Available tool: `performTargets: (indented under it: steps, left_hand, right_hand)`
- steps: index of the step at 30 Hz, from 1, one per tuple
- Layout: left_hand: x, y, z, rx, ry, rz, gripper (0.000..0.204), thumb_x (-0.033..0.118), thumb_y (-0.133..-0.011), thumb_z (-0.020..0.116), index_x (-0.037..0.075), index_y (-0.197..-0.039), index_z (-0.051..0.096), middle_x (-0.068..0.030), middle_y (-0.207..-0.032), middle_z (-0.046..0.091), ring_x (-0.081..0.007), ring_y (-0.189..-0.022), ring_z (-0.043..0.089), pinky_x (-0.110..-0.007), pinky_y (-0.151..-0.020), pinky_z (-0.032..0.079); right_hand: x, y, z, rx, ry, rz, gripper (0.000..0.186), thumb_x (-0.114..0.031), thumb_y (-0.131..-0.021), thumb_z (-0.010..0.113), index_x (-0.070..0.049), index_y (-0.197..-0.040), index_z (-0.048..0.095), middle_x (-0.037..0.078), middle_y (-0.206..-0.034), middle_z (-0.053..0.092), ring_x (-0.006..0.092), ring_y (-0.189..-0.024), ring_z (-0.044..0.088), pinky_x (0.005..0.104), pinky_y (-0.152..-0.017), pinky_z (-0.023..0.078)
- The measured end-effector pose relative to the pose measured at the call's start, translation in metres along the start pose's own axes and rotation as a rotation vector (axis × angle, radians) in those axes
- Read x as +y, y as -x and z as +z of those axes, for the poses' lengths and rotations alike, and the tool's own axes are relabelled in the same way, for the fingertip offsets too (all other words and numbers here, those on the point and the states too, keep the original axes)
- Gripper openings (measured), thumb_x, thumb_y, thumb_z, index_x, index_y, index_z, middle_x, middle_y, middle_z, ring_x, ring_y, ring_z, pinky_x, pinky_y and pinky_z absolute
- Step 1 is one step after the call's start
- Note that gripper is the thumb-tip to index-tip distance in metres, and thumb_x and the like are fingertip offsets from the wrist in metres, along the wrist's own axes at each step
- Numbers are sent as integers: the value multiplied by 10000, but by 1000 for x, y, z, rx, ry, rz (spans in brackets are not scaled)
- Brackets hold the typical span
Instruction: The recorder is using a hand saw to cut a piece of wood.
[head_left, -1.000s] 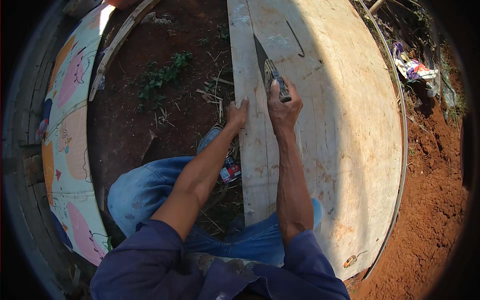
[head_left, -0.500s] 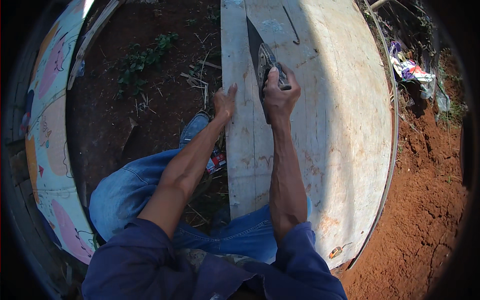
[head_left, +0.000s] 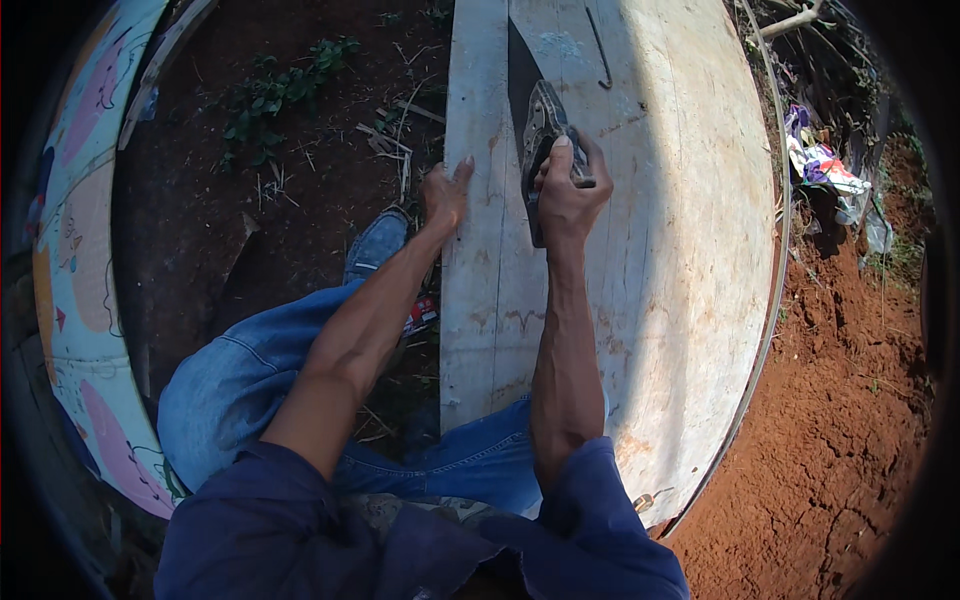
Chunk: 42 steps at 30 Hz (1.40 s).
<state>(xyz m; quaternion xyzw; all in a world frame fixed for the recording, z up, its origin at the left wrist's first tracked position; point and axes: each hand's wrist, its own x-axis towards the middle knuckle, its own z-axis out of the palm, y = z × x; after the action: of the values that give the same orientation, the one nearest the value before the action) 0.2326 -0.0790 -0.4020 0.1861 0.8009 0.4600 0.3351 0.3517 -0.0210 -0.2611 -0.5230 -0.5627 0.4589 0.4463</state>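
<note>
My right hand [head_left: 575, 195] is closed round the dark handle of a hand saw [head_left: 543, 115]. Its long dark blade runs away from me over a pale plywood board [head_left: 700, 250], near the board's left edge and roughly parallel to it. How deep the teeth sit in the wood is hidden. To the left, my left hand [head_left: 445, 195] grips the board's left edge, with the thumb on top and the other fingers mostly out of sight over the side. A thin line runs along the wood from the saw toward me.
A hooked metal rod [head_left: 603, 60] lies on the board's far part, and a small tape measure [head_left: 645, 502] at its near right corner. Left are dark soil with a green plant [head_left: 285, 95] and a patterned panel [head_left: 85, 290]. Crumpled plastic [head_left: 825, 165] lies on red earth at right.
The whole view has turned slightly, so the board and tape measure appear shifted. Both hands keep their grips, and the saw stays at about the same spot on the board.
</note>
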Motion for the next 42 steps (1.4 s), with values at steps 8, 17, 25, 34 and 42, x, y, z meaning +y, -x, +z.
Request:
performTargets:
  steps: [8,17,25,34,42]
  left_hand:
    - [2,11,-6,77,61,91,550,479,-912,633,-63,-991,679,-257,-907,702,-387,-880,698,-439,-787,519]
    - [-16,7,-12,59,-70,33,538,456,-906,654,-74,-999,668,-243,-908,708,-346,-872,705,-425,-776,521]
    - [8,0,-1,51,37,79,513,432,-916,650,-75,-992,665,-236,-892,705,-328,-852,707,-416,-766,522]
    - [-11,30,1,-180,-15,-134,703,556,-891,612,-45,-1253,566,-272,-1231,617,-380,-1196,582,-435,-1010,430]
    - [49,-20,-93,76,-182,-105,634,465,-868,670,-14,-1266,551,-235,-1184,633,-363,-1132,603,-428,-987,455]
  right_hand:
    - [-54,202,-137,-6,87,-48,407,-217,-948,515,113,-1185,521,138,-791,667,80,-562,538,216,-546,465]
    - [14,82,-22,-21,85,-74,312,-98,-943,578,63,-1210,577,98,-839,631,91,-627,550,252,-580,459]
    - [-22,107,-59,-17,154,-16,341,-132,-937,560,64,-1216,563,149,-861,662,114,-622,574,266,-613,489]
    - [54,0,-7,103,137,-328,300,-99,-913,613,62,-1166,617,88,-867,661,87,-609,568,257,-573,491]
    - [49,70,-64,-294,535,-1,855,-281,-675,806,12,-1388,436,255,-1332,497,385,-1269,456,523,-1016,395]
